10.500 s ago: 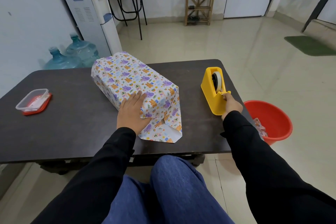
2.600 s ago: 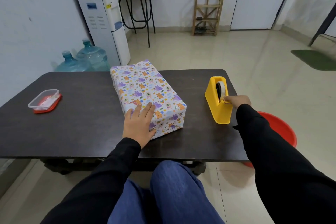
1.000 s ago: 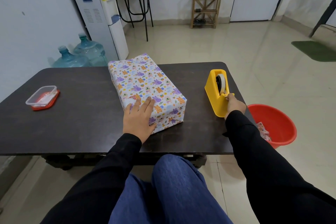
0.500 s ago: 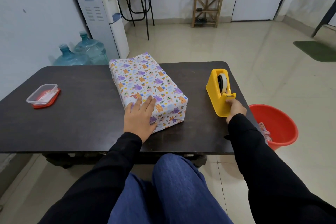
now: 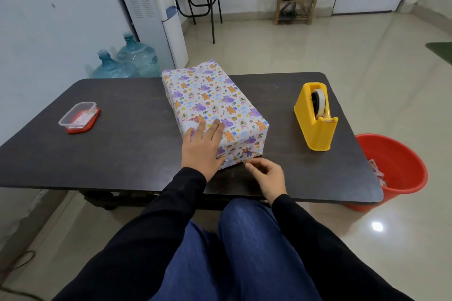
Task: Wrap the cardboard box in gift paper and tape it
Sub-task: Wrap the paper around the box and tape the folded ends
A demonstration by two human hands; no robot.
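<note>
The wrapped box is set mid-way along the table, with the tape dispenser well apart to its right. Its near end is pressed by the left hand, fingers flat. The right hand is curled at the lower near edge; whether tape is pinched cannot be told.

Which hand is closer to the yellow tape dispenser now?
Right. The right hand is at the near end of the wrapped box, left of the tape dispenser; the left hand lies flat on the box, farther left.

Black long sleeves to wrists, plain — blue denim trousers, faintly creased.
</note>
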